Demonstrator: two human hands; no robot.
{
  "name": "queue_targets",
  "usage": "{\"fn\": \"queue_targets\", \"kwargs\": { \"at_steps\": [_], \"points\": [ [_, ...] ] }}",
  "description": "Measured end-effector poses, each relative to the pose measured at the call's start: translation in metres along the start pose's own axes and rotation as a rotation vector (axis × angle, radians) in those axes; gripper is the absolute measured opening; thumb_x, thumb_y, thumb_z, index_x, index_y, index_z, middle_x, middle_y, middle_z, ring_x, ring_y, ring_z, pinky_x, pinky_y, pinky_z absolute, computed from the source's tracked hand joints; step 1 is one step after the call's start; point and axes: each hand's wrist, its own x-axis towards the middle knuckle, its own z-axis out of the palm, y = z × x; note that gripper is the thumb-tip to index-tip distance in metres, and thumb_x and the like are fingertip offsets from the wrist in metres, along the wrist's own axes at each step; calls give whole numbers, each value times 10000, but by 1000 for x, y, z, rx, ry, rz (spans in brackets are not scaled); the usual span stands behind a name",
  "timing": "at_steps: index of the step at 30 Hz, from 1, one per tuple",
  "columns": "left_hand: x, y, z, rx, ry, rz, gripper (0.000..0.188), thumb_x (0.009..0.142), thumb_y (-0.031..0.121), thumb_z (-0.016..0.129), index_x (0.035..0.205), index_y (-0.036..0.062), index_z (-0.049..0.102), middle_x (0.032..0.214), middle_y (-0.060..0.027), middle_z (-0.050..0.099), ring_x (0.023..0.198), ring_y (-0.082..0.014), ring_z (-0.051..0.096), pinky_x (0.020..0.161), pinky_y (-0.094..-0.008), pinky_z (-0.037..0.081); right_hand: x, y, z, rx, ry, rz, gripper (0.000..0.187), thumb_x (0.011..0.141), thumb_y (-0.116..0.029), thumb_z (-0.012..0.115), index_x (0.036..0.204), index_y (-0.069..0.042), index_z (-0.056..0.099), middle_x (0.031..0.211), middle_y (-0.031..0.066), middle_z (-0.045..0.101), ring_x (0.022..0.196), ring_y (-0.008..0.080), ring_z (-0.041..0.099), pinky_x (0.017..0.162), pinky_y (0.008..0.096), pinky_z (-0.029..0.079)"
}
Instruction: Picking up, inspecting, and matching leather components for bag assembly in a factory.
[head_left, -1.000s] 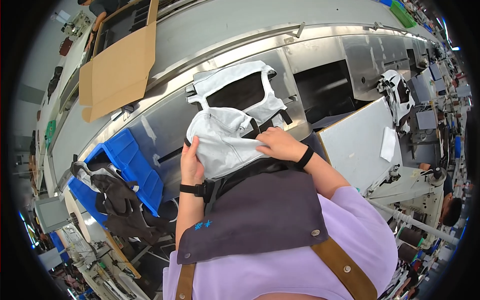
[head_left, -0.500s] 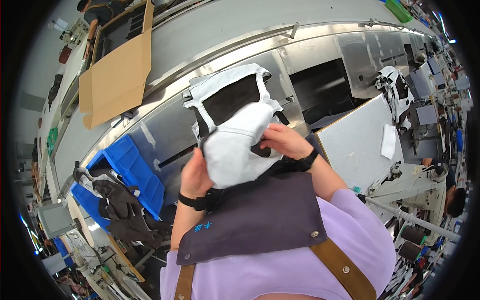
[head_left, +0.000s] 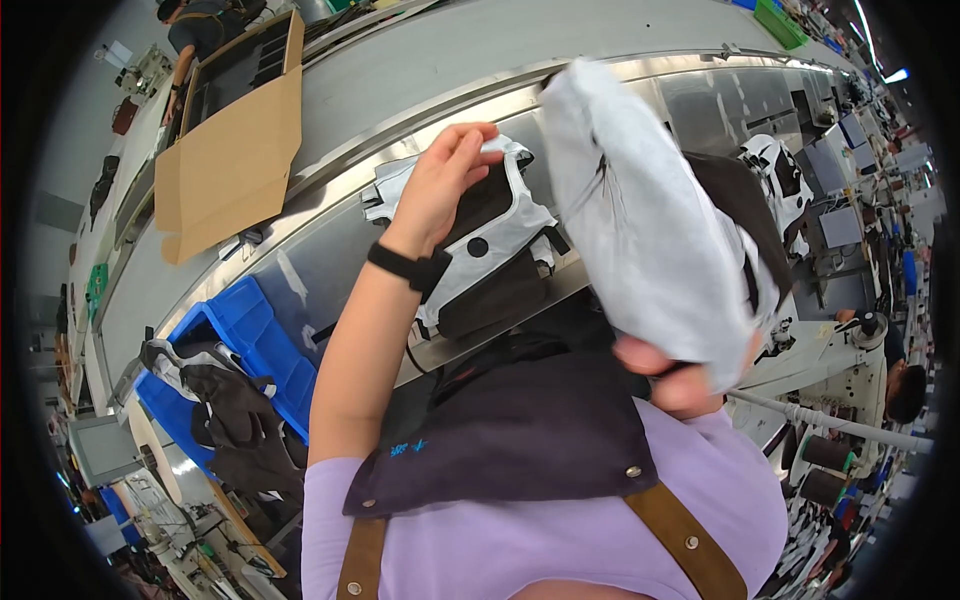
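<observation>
My right hand (head_left: pixel 685 385), smeared by motion, grips the lower end of a white-and-dark sewn fabric piece (head_left: pixel 640 210) raised at the right. Loose dark threads hang on the piece's white face. My left hand (head_left: pixel 450 175) is lifted above the steel bench, its fingers stretched out and apart, holding nothing. Beneath and beside it lies another white-and-dark sewn piece (head_left: pixel 490 245), with wide cut-out shapes and a round dark spot. Whether the left fingertips touch its far edge, I cannot tell.
A blue plastic crate (head_left: pixel 260 340) with dark and white sewn pieces (head_left: pixel 235 410) stands at left. Beyond it is an opened cardboard box (head_left: pixel 235 160), with a person (head_left: pixel 200 30) behind. A steel ledge (head_left: pixel 420 110) runs along the bench. More pieces (head_left: pixel 780 180) lie at right, near sewing machines.
Half a second ago both hands were at the white piece over the bench. My right hand has swung it up and right; my left has let go and moved up, uncovering the piece below.
</observation>
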Motion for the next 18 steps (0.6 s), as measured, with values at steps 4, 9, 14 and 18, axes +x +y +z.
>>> {"fn": "queue_targets", "kwargs": {
  "at_steps": [4,9,14,18],
  "points": [
    [0,7,-29,-212,117,-33,412,1020,372,471,1286,59,499,1343,-117,523,1160,-244,563,945,-403,464,36,65,55,-506,-558,-98,221,858,-77,641,1072,-92,693,1097,75,644,1012,268,601,856,386,488],
    [-70,-52,-95,-151,168,-236,474,962,412,550,1315,104,476,1279,-93,553,1052,-217,592,871,-378,460,31,241,86,-630,-231,-66,178,867,-78,583,1025,-51,661,1091,142,612,1002,355,555,840,424,459],
    [-108,-94,-106,217,316,-388,589,855,313,719,1310,63,442,1182,-111,579,920,-162,612,784,-328,482,-20,302,91,-1003,-488,98,427,857,-119,624,1196,84,464,1173,264,544,1142,441,488,936,495,401],
    [-95,-100,-91,182,376,-409,463,856,172,716,1209,14,462,1037,-106,621,821,-169,630,682,-302,533,-29,269,88,-910,-468,238,406,861,-109,598,1158,104,422,1151,301,502,1110,454,470,958,489,381]
  ]
}}
